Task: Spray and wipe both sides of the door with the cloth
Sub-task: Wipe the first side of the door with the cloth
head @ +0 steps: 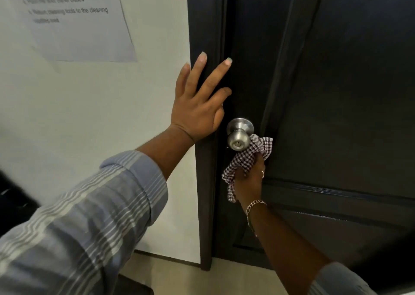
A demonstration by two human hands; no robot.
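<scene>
Dark panelled door, checked cloth at the knob, two hands.

Dark brown panelled wooden door (325,92): smooth, faintly glossy, raised mouldings, long axis upright. Round brushed-metal door knob (239,135) with keyhole, at the door's left edge. Purple-and-white checked woven cloth (247,157): crumpled, touching the knob's right side, one end hanging down. Right hand (250,178): grip closed round the cloth, just below the knob. Left hand (197,106): fingers straight and spread, flat against the dark door frame (203,182) above the knob, holding nothing. Striped grey-blue sleeve (89,216). White wall (89,115) bearing a printed paper sheet (78,20).
</scene>
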